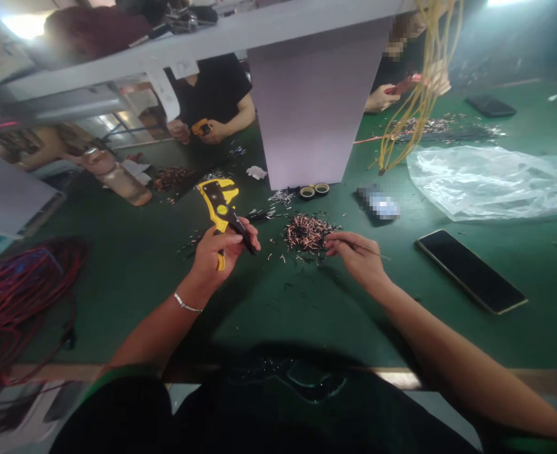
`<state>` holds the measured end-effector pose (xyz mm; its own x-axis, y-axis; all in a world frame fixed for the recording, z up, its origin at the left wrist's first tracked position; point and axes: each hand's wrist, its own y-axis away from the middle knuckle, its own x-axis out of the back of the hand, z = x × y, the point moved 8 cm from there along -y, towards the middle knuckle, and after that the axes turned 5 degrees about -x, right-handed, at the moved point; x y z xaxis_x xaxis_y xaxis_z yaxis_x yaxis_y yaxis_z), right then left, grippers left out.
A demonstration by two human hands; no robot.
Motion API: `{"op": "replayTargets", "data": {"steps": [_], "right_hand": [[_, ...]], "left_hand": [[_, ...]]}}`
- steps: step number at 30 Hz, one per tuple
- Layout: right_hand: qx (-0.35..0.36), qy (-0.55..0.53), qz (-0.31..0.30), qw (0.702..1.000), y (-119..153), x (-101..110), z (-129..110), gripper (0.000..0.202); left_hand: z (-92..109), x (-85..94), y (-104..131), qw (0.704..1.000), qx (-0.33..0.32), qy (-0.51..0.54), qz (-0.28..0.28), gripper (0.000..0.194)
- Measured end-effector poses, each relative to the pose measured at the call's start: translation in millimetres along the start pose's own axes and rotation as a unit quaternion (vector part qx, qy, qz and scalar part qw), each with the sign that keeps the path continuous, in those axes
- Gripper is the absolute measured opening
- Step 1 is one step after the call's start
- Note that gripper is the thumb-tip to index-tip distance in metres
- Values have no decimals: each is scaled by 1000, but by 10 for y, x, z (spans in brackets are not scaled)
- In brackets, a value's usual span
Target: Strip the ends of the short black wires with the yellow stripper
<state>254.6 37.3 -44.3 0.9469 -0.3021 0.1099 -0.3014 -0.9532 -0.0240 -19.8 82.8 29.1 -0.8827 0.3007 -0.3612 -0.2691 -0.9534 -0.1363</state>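
Note:
My left hand (216,252) is closed round the handles of a yellow and black wire stripper (221,209), whose head points up and away from me. My right hand (356,255) is pinched on a thin dark wire (375,254) at the right edge of a pile of short copper and black wire pieces (308,233). The pile lies on the green table (278,315) between my two hands. Loose scraps are scattered round it. Behind my left hand are some thin black wires with bright ends (263,215).
A large phone (470,271), a blurred small device (378,203) and a clear plastic bag (491,183) lie right. Red cable coils (17,302) sit left, near a bottle (120,176). Tape rolls (315,190) lie before an upright panel (316,101). Other people's hands work beyond; yellow wires (413,113) hang down.

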Motion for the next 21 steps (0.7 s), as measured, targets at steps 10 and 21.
{"op": "replayTargets", "data": {"steps": [10,21], "right_hand": [[226,203,-176,936,442,-576,-330,25],[386,351,-326,788,290,-1731,-304,31]], "left_hand": [[458,19,67,997,-74,7,0,27],[536,-53,170,997,-71,20,-9,28]]}}
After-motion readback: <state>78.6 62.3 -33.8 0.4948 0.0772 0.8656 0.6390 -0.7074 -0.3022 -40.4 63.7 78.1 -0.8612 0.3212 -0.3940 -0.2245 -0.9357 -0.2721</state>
